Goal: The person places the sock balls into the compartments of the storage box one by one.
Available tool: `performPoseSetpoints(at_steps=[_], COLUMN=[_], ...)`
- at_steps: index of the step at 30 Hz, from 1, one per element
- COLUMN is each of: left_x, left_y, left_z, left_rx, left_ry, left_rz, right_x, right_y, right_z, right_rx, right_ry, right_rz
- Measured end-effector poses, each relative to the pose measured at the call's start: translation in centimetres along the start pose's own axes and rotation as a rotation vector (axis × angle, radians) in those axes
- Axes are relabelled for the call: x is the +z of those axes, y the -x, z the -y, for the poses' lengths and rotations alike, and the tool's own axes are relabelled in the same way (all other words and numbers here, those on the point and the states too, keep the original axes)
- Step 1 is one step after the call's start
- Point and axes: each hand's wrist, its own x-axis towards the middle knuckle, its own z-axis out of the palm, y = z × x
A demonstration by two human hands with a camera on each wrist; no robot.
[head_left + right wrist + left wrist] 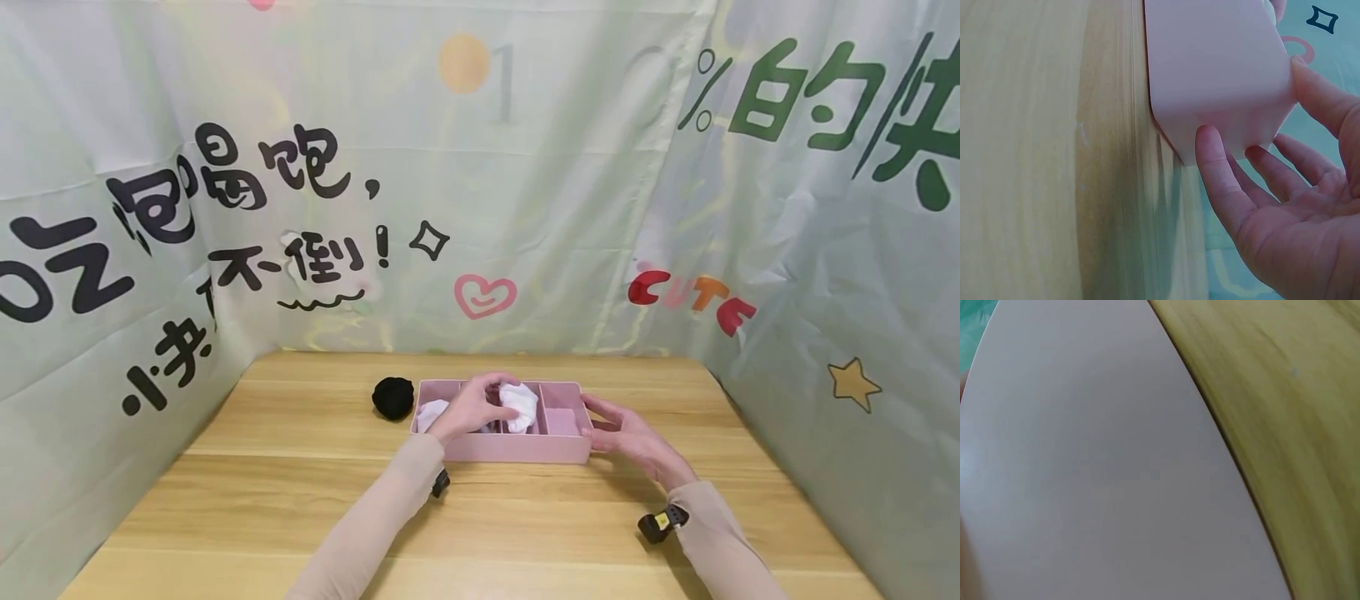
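A pink box (517, 450) with several compartments sits on the table. My left hand (475, 404) reaches over it and pinches a white rolled-up sock (519, 407) between thumb and fingers, at a compartment right of the middle. Another pale rolled bundle (431, 414) lies in the leftmost compartment; the one beside it is mostly covered by my hand. At the box's right end, my right hand (630, 437) touches the wall with spread, nearly straight fingers, as the right wrist view shows. The left wrist view shows mainly the box's smooth side (1104, 456).
A black rolled-up bundle (393, 398) lies on the wooden table (300, 483) just left of the box. Printed cloth walls (555, 208) close in the table at the back and both sides. Each wrist wears a small black camera (655, 526).
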Motion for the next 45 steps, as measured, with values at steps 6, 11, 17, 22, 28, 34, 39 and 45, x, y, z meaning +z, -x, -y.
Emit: performPoseSetpoints(at_steps=[6, 11, 17, 22, 28, 34, 39, 45], left_x=[0.2, 0.1, -0.7, -1.5, -2.7, -3.9, -4.7, -5.7], left_y=[0.0, 0.2, 0.4, 0.5, 1.5, 2.1, 2.6, 3.1], left_z=[0.0, 0.0, 0.0, 0.4, 0.7, 1.2, 1.7, 2.3], left_rx=[0.058, 0.058, 0.062, 0.087, 0.095, 0.100, 0.079, 0.070], left_ry=[-0.089, -0.110, -0.061, -0.015, 0.037, -0.010, -0.023, -0.017], left_rz=[-0.001, -0.005, -0.029, -0.074, -0.107, -0.166, -0.179, -0.224], right_x=[0.0, 0.1, 0.1, 0.0, 0.0, 0.1, 0.1, 0.1], right_y=[0.1, 0.2, 0.1, 0.1, 0.1, 0.1, 0.1, 0.2], right_z=[-0.2, -0.1, 0.2, 0.4, 0.2, 0.1, 0.3, 0.4], right_rx=[-0.009, -0.007, 0.000, 0.005, 0.022, 0.027, 0.026, 0.009], right_ry=[-0.056, -0.057, -0.044, -0.040, -0.021, -0.026, -0.014, -0.040], right_rz=[0.021, 0.031, 0.029, 0.018, 0.006, 0.002, 0.011, 0.033])
